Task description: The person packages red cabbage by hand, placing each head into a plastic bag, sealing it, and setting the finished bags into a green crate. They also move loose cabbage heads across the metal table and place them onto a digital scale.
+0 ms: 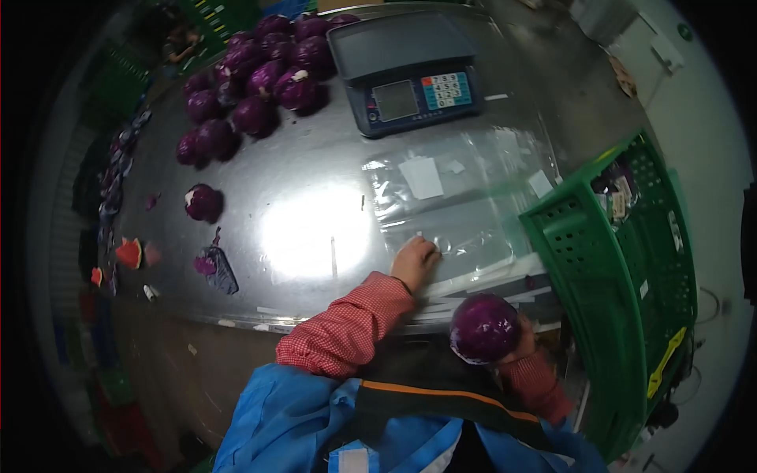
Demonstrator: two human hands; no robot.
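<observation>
My right hand (526, 344) holds a round, shiny red cabbage (485, 328) in front of my body at the table's near edge. Much of that hand is hidden behind the cabbage. My left hand (416, 263) rests on the clear plastic bags (473, 236) lying flat on the metal table, its fingers closed at the bag's left edge. White paper slips (423, 178) show on the plastic beyond that hand.
A scale (406, 67) stands at the back. Left of it is a pile of red cabbages (268, 79); a single cabbage (203, 202) sits nearer. A knife-like dark piece (221, 270) lies at left. A green crate (587, 229) leans at right.
</observation>
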